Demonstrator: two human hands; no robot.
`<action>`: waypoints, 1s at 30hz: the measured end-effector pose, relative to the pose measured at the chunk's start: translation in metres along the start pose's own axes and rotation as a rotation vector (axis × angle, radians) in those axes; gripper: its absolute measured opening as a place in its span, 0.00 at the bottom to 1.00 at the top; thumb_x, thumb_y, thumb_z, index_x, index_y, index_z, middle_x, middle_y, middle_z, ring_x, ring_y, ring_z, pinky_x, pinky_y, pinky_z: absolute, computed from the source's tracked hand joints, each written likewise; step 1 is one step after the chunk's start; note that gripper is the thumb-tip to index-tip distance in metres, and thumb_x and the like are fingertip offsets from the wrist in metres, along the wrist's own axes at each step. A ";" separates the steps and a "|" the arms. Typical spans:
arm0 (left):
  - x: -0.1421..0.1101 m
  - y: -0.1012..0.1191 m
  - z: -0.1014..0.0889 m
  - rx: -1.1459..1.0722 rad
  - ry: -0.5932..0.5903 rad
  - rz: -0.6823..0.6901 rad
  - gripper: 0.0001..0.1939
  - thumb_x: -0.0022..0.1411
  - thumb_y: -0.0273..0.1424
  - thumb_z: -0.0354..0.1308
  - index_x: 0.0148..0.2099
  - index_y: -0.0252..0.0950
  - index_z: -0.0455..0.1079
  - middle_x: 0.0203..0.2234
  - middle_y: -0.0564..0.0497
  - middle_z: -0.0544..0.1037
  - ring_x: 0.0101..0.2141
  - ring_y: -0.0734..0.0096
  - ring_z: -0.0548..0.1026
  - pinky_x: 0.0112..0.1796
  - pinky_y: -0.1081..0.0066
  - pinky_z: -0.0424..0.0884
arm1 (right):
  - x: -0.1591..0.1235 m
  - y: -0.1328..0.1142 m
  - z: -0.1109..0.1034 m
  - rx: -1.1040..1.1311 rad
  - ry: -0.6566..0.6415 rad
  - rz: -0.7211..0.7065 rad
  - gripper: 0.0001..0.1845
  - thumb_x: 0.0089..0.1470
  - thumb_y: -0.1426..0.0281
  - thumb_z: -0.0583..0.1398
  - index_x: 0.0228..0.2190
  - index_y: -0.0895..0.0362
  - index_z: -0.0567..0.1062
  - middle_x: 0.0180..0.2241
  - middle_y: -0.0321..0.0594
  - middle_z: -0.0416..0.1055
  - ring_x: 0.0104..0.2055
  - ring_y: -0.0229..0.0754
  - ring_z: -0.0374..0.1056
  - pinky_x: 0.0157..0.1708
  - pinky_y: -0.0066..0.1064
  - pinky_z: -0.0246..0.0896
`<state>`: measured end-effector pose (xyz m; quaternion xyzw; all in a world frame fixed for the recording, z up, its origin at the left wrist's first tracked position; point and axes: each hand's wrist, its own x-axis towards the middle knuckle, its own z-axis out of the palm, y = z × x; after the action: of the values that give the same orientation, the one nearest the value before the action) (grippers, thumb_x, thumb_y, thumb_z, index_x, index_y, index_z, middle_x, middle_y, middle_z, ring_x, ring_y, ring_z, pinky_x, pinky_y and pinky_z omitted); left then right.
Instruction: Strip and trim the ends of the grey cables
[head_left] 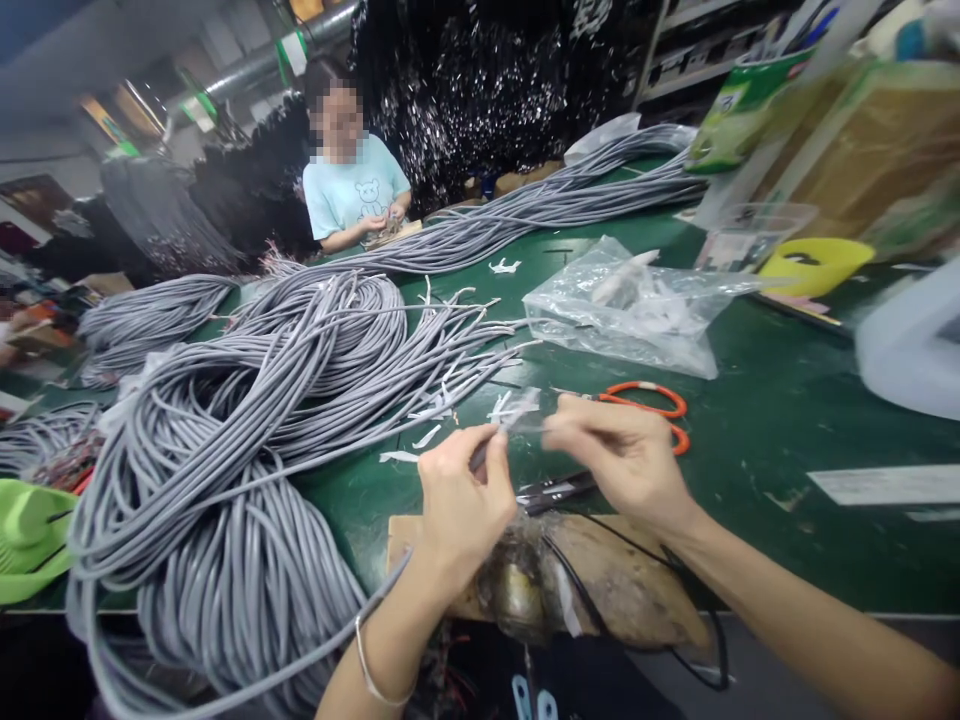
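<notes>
Grey cable (479,457), likely light and springy, best gripped just behind its tip, is pinched by the left hand (466,492) above the near desk (750,425); the right hand (626,452) curls, its pinch too blurred to tell.

Hands (461,492) (628,456): two. Held cable (381,597): one. Orange-handled scissors (646,386): one pair.

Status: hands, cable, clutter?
Left hand grips grey cable. Right hand near its tip, blurred; grip unclear. Orange-handled scissors just beyond right hand, white scraps beyond left.
</notes>
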<state>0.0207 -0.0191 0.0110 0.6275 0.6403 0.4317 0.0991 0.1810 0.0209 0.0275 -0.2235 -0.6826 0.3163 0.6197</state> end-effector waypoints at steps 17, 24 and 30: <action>0.000 -0.005 0.003 -0.228 0.064 -0.051 0.09 0.56 0.31 0.54 0.34 0.32 0.73 0.27 0.47 0.79 0.27 0.69 0.76 0.30 0.74 0.72 | 0.006 0.017 0.041 -0.225 -0.121 0.402 0.09 0.41 0.69 0.58 0.22 0.61 0.76 0.21 0.37 0.71 0.21 0.35 0.63 0.18 0.23 0.56; 0.000 -0.003 0.001 -0.324 -0.039 -0.130 0.11 0.59 0.32 0.50 0.31 0.32 0.70 0.19 0.53 0.71 0.20 0.77 0.68 0.22 0.78 0.63 | 0.009 0.019 0.040 -0.076 -0.097 0.520 0.11 0.39 0.67 0.57 0.16 0.61 0.75 0.16 0.36 0.69 0.19 0.33 0.59 0.19 0.24 0.54; 0.002 -0.003 0.002 -0.514 -0.117 -0.239 0.11 0.57 0.35 0.51 0.29 0.32 0.68 0.16 0.56 0.64 0.17 0.80 0.61 0.19 0.79 0.57 | 0.002 0.017 0.043 -0.093 -0.025 0.450 0.09 0.39 0.69 0.57 0.16 0.60 0.74 0.15 0.36 0.68 0.17 0.32 0.56 0.17 0.23 0.52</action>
<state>0.0196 -0.0156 0.0089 0.5259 0.5725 0.5282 0.3417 0.1366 0.0277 0.0159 -0.3944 -0.6370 0.4177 0.5139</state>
